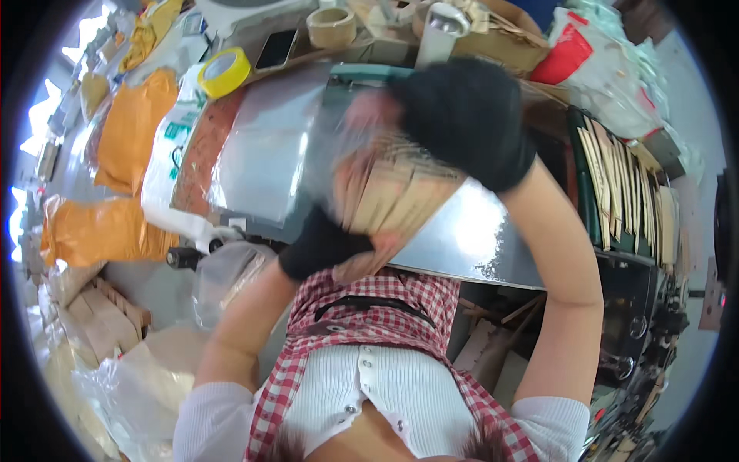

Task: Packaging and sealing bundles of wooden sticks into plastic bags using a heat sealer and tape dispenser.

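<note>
My left hand (331,245), in a black fingerless glove, grips the lower end of a bundle of flat tan pieces (404,196), card or thin wood. Thumb and fingers are closed round it. Clear plastic film (332,165), apparently a bag, lies about the bundle's upper left part. Above it, my right hand (469,119), gloved the same way, bends over the bundle's far end with its fingers at the plastic. Those fingertips are smeared by motion, and the glove hides part of the bundle. Below both hands is a shiny metal-topped work surface (500,239).
Clear plastic sheets (265,146) lie left of the bundle. Yellow tape (224,72), a phone (276,50), a tan tape roll (331,28) and a white cup (439,38) line the back. At right, a dark green tray (583,181) holds several upright tan pieces. Orange packages (135,127) lie far left.
</note>
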A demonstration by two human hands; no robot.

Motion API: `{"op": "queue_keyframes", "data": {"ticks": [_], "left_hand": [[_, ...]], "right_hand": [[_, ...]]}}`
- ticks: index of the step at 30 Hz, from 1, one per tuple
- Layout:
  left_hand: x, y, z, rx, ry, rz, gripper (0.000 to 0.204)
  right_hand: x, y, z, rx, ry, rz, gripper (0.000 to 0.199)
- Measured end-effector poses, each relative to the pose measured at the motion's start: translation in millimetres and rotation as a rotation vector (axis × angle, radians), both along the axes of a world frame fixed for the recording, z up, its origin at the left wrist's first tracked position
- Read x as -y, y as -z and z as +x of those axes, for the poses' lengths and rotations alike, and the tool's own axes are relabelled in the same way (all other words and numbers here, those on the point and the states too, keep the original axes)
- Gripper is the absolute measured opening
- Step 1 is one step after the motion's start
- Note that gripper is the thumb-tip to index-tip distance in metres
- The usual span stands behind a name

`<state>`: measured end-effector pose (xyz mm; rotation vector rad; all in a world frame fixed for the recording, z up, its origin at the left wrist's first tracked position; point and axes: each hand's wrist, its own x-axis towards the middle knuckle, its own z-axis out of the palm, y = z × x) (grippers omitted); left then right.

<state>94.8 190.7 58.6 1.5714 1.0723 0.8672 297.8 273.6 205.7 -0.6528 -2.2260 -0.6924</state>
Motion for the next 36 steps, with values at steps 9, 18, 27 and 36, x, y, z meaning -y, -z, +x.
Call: {"op": "queue_keyframes", "data": {"ticks": [9, 18, 27, 36], "left_hand": [[-147, 15, 63, 0.513, 0.147, -0.629, 0.068], [-195, 36, 61, 0.468, 0.039, -0.699, 0.066], [-185, 69, 41, 0.539, 0.001, -0.978, 0.071], [-168, 37, 11, -0.237, 0.147, -0.749, 0.078]], "right_hand": [[-175, 86, 71, -0.172, 0.42, -0.535, 0.03], [-182, 141, 130, 0.115, 0.388, -0.585, 0.018], [-186, 177, 130, 0.274, 0.131, -0.618, 0.036], [-166, 178, 117, 0.059, 0.212, -0.776, 0.055]]}}
